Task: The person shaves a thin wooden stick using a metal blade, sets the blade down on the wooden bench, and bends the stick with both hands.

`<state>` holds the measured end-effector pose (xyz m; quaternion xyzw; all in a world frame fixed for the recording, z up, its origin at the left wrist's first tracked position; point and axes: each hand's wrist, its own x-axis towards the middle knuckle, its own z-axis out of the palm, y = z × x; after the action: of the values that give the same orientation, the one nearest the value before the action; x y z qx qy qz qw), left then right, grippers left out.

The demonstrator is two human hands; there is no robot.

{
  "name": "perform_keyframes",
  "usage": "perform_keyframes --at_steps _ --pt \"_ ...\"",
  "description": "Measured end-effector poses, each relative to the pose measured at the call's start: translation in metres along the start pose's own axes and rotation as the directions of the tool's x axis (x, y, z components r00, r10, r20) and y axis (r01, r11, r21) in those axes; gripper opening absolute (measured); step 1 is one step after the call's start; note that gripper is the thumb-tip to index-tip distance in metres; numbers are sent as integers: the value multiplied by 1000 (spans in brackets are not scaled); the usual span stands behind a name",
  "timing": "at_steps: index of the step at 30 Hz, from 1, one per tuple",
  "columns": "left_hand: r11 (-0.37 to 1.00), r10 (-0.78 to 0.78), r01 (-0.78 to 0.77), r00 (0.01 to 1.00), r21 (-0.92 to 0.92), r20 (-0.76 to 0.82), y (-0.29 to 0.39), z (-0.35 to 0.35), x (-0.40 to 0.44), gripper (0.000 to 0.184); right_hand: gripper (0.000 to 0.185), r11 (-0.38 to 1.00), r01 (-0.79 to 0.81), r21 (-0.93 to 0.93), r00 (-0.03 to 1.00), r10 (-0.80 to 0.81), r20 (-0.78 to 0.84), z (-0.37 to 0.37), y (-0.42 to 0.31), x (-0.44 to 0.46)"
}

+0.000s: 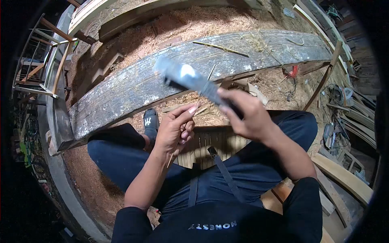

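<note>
My right hand is closed around the dark handle of a broad-bladed knife, its wide metal blade smeared by motion and pointing up and left above the plank. Pinched in my left hand is a thin wooden stick. Its lower end sticks out below the palm, and its upper part runs from the fingertips toward the blade. A thin piece shows past the blade's far edge, apparently the same stick. Whether blade and stick touch, I cannot tell.
A long weathered plank crosses in front of me, bearing a thin dark stick and a curled strip. Wood shavings cover the ground. A red-handled tool lies behind the plank's right part. Timber pieces lie at right.
</note>
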<state>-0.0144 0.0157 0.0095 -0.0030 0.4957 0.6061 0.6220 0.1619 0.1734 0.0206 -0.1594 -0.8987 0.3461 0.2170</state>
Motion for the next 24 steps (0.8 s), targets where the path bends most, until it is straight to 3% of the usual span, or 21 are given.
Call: perform_keyframes --at_steps 1,2,4,6,7,9,10,11,12,14,16,18,19,22,23,24 --pt "999 -28 30 997 25 -76 -1 0 0 19 37 997 62 37 995 -65 73 0 -5 -3" --pt "997 -56 64 986 50 -156 -2 -2 1 25 37 999 0 41 979 -9 202 -3 -13 -7" --pt "996 -79 86 985 38 -156 1 -3 1 28 38 993 73 90 997 -75 20 8 -4 -4" --pt "999 -42 41 998 -12 -54 6 3 -1 17 32 995 -96 -17 995 95 -22 -4 1 4" --pt "1000 -28 27 999 -7 -37 5 2 -2 17 32 998 -42 -44 996 38 -82 -5 4 6" --pt "999 -42 42 997 0 -60 0 -2 1 19 32 999 31 8 999 -31 -7 -2 -3 -1" --pt "998 -57 58 994 10 -94 -1 -3 2 30 31 992 98 76 993 -103 63 1 -7 -4" --pt "994 -107 111 969 3 -221 -1 -2 2 38 32 991 106 85 986 -116 121 2 -12 -4" --pt "993 -109 114 968 6 -227 0 -2 2 38 32 990 104 92 986 -114 120 3 -9 -3" --pt "996 -47 43 998 -84 -46 3 -3 1 30 35 1000 -4 26 1000 4 7 1 2 0" --pt "996 -53 49 998 -77 -44 4 0 0 31 36 998 -44 -49 999 43 -27 -2 3 3" --pt "998 -66 64 995 -26 -74 3 0 0 36 35 988 147 51 989 -148 4 4 2 -2" --pt "998 -62 60 995 -27 -74 4 0 2 36 35 995 83 59 983 -91 161 2 -6 -6" --pt "993 -116 113 985 -34 -128 3 -7 1 36 31 995 82 61 996 -81 -28 7 1 1" --pt "994 -88 85 995 -66 -46 4 -7 -1 30 30 998 -57 20 998 58 -24 -1 1 5" --pt "993 -54 58 998 -104 39 5 -5 -2 26 32 998 6 -68 998 -10 -68 -4 5 8"
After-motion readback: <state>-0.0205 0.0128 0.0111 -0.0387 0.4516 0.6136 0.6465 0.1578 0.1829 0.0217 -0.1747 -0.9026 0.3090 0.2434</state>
